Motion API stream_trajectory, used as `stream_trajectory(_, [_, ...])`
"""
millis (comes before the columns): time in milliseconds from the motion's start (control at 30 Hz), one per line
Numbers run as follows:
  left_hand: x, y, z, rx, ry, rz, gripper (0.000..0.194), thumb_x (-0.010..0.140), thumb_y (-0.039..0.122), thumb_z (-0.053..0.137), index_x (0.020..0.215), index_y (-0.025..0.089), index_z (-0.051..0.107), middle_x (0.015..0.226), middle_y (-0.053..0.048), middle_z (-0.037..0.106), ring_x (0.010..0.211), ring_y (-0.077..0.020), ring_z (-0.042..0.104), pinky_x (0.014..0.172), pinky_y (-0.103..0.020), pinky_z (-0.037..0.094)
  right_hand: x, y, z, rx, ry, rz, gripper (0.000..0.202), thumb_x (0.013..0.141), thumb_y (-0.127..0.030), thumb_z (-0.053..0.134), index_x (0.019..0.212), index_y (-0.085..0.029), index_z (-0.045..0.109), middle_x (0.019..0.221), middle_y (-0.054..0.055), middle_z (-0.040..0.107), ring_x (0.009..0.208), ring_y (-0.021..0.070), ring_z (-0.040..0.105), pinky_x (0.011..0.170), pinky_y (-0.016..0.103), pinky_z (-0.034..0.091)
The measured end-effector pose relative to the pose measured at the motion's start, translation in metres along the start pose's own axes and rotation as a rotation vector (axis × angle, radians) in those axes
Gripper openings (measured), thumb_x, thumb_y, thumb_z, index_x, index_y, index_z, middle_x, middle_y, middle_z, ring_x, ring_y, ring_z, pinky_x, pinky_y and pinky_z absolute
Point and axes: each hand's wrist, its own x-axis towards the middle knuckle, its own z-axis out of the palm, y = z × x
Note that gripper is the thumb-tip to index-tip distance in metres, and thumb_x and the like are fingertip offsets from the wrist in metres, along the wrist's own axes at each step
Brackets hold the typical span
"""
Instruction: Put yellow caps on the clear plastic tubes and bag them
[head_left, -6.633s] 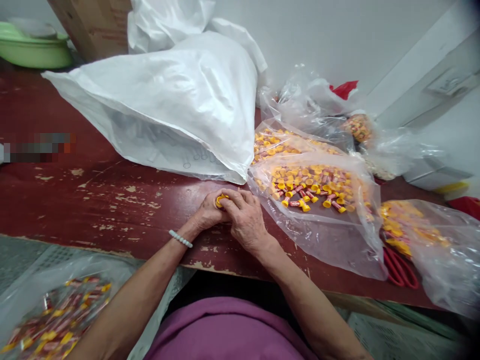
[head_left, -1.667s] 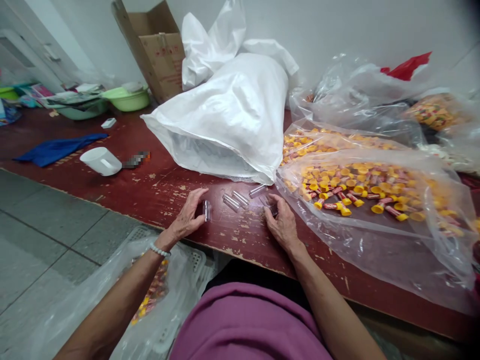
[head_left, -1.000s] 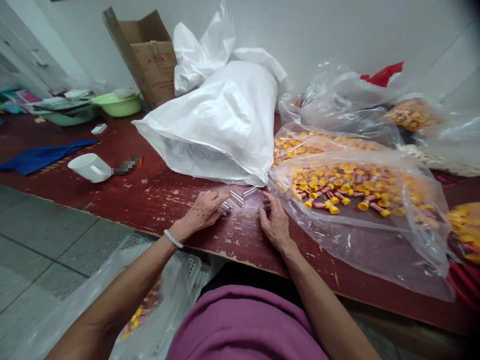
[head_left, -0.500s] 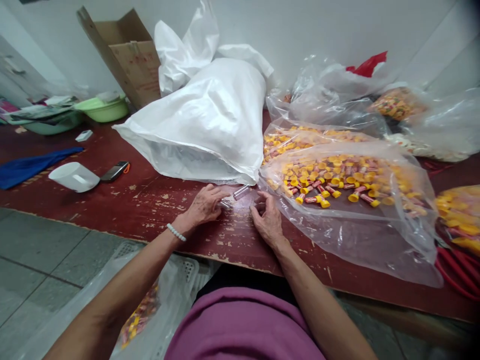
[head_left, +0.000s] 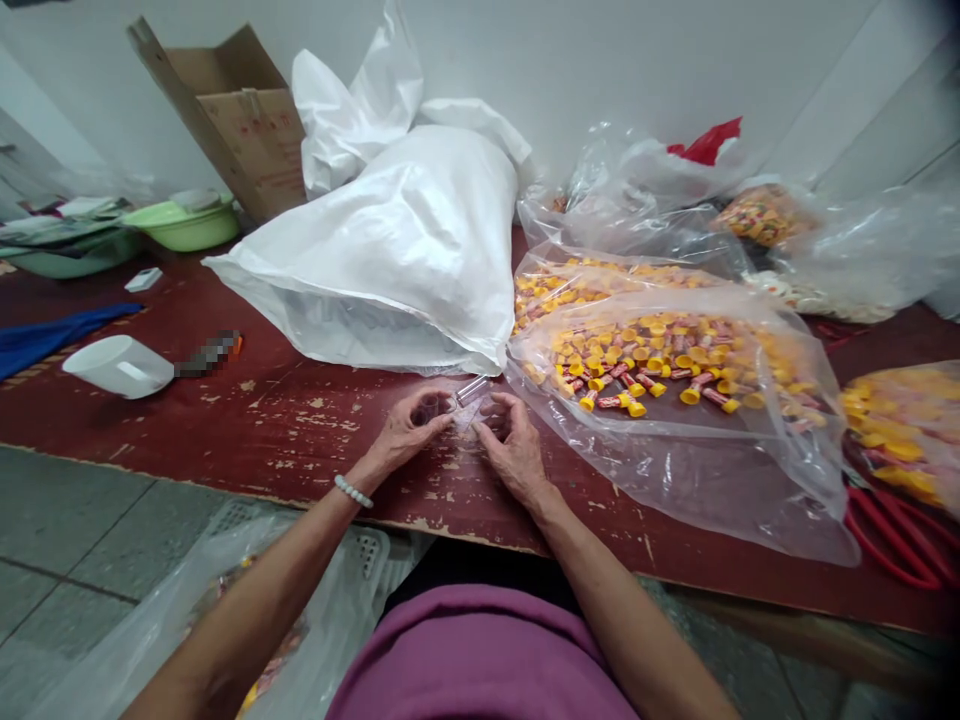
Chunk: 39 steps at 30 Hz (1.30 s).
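Near the table's front, my left hand [head_left: 415,425] has thumb and index finger curved toward each other on a small piece of clear plastic. Its exact shape is hard to make out. Beside those fingertips lies a clear plastic tube [head_left: 472,390], just below the mouth of a large white woven sack [head_left: 420,230]. My right hand [head_left: 514,445] is bent, its thumb and fingertips at the edge of thin clear film [head_left: 466,416] between the hands. To its right, a big transparent bag [head_left: 675,490] holds many small yellow-capped pieces with red-patterned stems [head_left: 660,350].
Left on the table are a white scoop [head_left: 120,367], a blurred-out dark object [head_left: 210,355], a blue cloth [head_left: 60,335] and a green basin [head_left: 184,222]. Red-handled scissors [head_left: 900,535] lie at right. A cardboard box [head_left: 251,140] stands behind. Below the edge is a bagged basket [head_left: 371,550].
My left hand has turned, its thumb now showing opposite the index finger. My right thumb and fingers have come nearer to it. The whole view has shifted slightly.
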Motion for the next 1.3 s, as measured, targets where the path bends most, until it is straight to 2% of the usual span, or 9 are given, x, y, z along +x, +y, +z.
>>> stream_trajectory(167, [-0.015,0.006,0.012,-0.342,-0.067,-0.063,0.049,0.076,0.031,0.064,0.121,0.016,0.052,0.113,-0.010,0.061,0.101,-0.0221,0.059,0.087,-0.034,0.048,-0.006,-0.007,0.022,0.056,-0.005,-0.026,0.035,0.079,-0.019,0.058,0.113,-0.021,0.050,0.101,0.004,0.063,0.082,0.0135,0.064,0.072,0.027,0.055])
stream_trajectory(267, [-0.017,0.004,0.015,-0.376,-0.108,-0.034,0.051,0.071,0.027,0.067,0.118,0.017,0.050,0.115,-0.010,0.059,0.104,-0.0226,0.057,0.088,-0.034,0.047,-0.006,-0.006,0.026,0.051,-0.006,-0.021,0.033,0.078,-0.017,0.059,0.111,-0.022,0.055,0.104,0.004,0.063,0.089,0.0148,0.063,0.079,0.030,0.054])
stream_trajectory(400, [-0.020,0.003,0.018,-0.374,-0.052,-0.016,0.041,0.071,0.024,0.068,0.108,0.018,0.050,0.105,-0.007,0.060,0.097,-0.0189,0.058,0.085,-0.030,0.047,-0.006,-0.010,0.021,-0.004,-0.003,-0.044,0.032,0.078,-0.017,0.061,0.109,-0.022,0.060,0.102,0.004,0.066,0.094,0.0160,0.063,0.086,0.031,0.051])
stream_trajectory(667, [-0.020,0.005,0.020,-0.324,-0.017,-0.011,0.052,0.066,0.022,0.073,0.114,0.017,0.052,0.112,-0.010,0.061,0.103,-0.0229,0.060,0.090,-0.035,0.047,-0.010,-0.018,0.014,-0.014,-0.056,-0.048,0.028,0.081,-0.017,0.058,0.109,-0.023,0.063,0.100,0.002,0.071,0.089,0.0154,0.066,0.082,0.029,0.052])
stream_trajectory(867, [-0.017,0.008,0.026,-0.455,0.090,-0.191,0.039,0.058,0.017,0.075,0.094,0.012,0.059,0.082,-0.005,0.066,0.074,-0.0151,0.063,0.072,-0.027,0.050,0.010,-0.008,0.008,-0.278,-0.069,-0.274,0.020,0.085,-0.021,0.055,0.101,-0.021,0.067,0.096,0.006,0.066,0.092,0.0169,0.060,0.084,0.030,0.049])
stream_trajectory(1000, [-0.017,0.007,0.026,-0.556,0.237,-0.259,0.044,0.054,0.017,0.077,0.094,0.014,0.058,0.077,-0.002,0.066,0.071,-0.0144,0.063,0.070,-0.026,0.051,0.038,0.005,0.009,-0.594,-0.151,-0.409,0.040,0.085,-0.007,0.043,0.122,-0.015,0.055,0.127,0.011,0.056,0.109,0.0216,0.051,0.096,0.036,0.042])
stream_trajectory(1067, [-0.017,0.008,0.024,-0.563,0.287,-0.263,0.048,0.055,0.017,0.077,0.099,0.015,0.058,0.078,-0.002,0.067,0.071,-0.0143,0.064,0.068,-0.026,0.051,0.050,0.010,0.012,-0.789,-0.228,-0.382,0.044,0.084,-0.007,0.043,0.126,-0.016,0.052,0.131,0.011,0.053,0.107,0.0243,0.050,0.093,0.039,0.042])
stream_trajectory(1167, [-0.017,0.009,0.022,-0.548,0.303,-0.270,0.050,0.054,0.017,0.078,0.100,0.015,0.060,0.078,-0.002,0.067,0.071,-0.0143,0.064,0.068,-0.026,0.051,0.058,0.010,0.014,-0.942,-0.269,-0.299,0.037,0.087,-0.010,0.041,0.119,-0.017,0.057,0.113,0.014,0.060,0.099,0.0265,0.050,0.084,0.039,0.044])
stream_trajectory(1300, [-0.016,0.007,0.022,-0.600,0.368,-0.298,0.049,0.052,0.018,0.081,0.095,0.014,0.059,0.080,-0.004,0.069,0.073,-0.0153,0.065,0.069,-0.027,0.053,0.049,0.003,0.013,-0.824,-0.187,-0.231,0.028,0.084,-0.015,0.049,0.109,-0.018,0.060,0.104,0.012,0.061,0.098,0.0255,0.050,0.085,0.039,0.043])
